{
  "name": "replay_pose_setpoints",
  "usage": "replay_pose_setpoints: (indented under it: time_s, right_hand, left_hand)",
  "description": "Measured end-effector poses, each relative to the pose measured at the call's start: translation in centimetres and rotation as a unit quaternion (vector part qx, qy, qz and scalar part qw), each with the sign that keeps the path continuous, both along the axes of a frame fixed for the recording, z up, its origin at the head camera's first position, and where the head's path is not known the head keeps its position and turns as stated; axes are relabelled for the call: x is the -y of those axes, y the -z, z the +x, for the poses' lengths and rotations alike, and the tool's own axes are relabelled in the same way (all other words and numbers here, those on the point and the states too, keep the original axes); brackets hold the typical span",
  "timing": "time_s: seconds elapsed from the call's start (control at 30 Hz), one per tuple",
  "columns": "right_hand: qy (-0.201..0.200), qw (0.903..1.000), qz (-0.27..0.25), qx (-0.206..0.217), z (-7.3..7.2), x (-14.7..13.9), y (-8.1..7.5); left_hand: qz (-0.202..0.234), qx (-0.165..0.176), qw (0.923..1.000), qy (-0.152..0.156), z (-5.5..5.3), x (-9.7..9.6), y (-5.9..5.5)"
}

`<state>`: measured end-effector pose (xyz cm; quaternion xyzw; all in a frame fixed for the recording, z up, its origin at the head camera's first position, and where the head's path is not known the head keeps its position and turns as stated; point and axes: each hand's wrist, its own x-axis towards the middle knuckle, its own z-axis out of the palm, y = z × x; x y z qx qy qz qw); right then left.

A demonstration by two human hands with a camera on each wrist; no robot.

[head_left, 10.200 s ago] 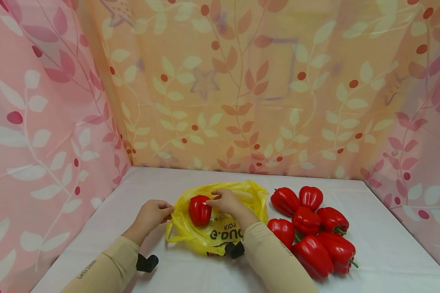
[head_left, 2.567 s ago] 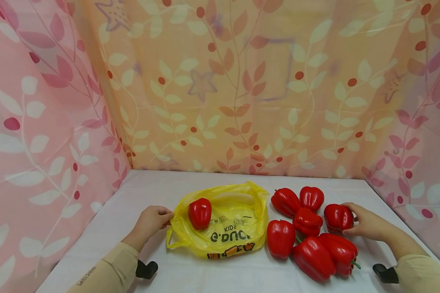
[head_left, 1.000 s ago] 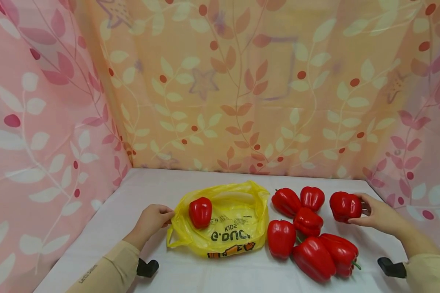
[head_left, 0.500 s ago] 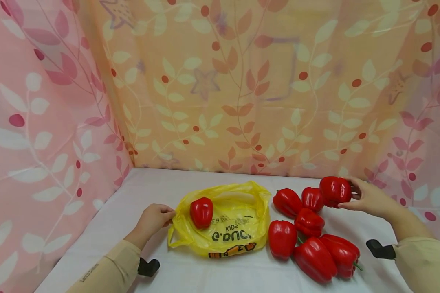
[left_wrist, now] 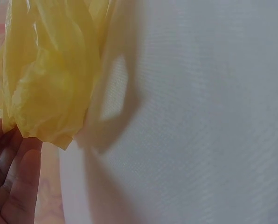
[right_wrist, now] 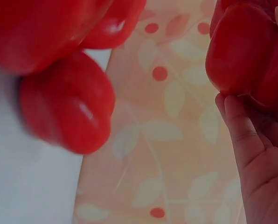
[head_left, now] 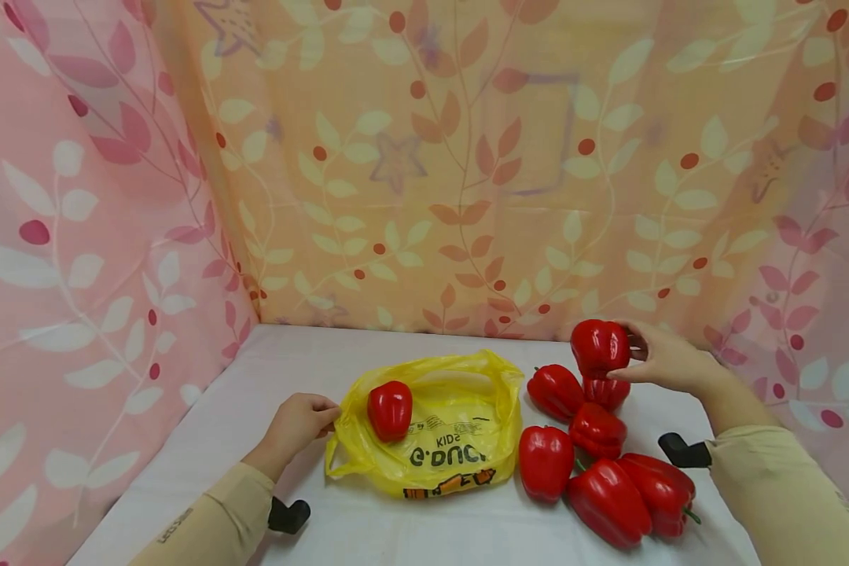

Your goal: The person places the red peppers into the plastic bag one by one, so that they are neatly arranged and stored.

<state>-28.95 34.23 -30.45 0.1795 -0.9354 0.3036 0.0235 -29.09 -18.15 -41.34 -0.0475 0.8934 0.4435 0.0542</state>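
Note:
My left hand (head_left: 295, 424) pinches the left edge of a yellow plastic bag (head_left: 498, 401), whose mouth gapes wide on the table. Inside the bag, toward its left side, lies one red bell pepper (head_left: 390, 411). In the left wrist view, fingers (left_wrist: 24, 186) hold the gathered yellow plastic (left_wrist: 55, 88). At the right, my right hand (head_left: 661, 358) grips another red bell pepper (head_left: 600, 348), raised above the back of the pepper group. The right wrist view shows that held pepper (right_wrist: 246, 51) between fingers and thumb.
Several red bell peppers (head_left: 610, 501) lie grouped on the white table (head_left: 368, 531), right of the bag. One pepper (head_left: 546, 464) sits close against the bag's right side. Floral cloth (head_left: 424, 196) walls the back and both sides. Black wrist mounts (head_left: 290, 516) stick out from the sleeves.
My right hand has lifted a bell pepper from the right of the group and carried it up and leftward over the back peppers. The left hand stays on the bag's edge.

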Motion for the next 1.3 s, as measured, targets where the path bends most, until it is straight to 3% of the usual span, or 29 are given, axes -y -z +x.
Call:
replay_pose_setpoints:
  time_s: [0.4, 0.67, 0.9, 1.13, 1.3]
  right_hand:
    - [-0.048, 0.9988, 0.0, 0.003, -2.2, 6.1, -0.6]
    - [-0.082, 0.9954, -0.034, 0.037, -2.8, 10.0, -0.6]
    - [-0.126, 0.9905, -0.045, 0.031, -3.5, 13.1, 0.0]
    - [-0.113, 0.991, -0.04, 0.06, -4.0, 15.6, 0.7]
    - [-0.138, 0.9866, -0.045, 0.075, -4.7, 17.1, 1.4]
  left_hand:
    - [0.006, 0.004, 1.0, -0.004, -0.2, -0.1, 0.2]
    - [0.026, 0.005, 0.9996, -0.007, -0.4, -0.1, 0.6]
    - [0.053, 0.004, 0.9985, -0.011, -0.4, -0.1, 0.7]
    - [0.07, 0.003, 0.9975, -0.009, -0.4, 0.1, 0.7]
    - [0.08, 0.002, 0.9967, -0.009, -0.5, 0.3, 0.9]
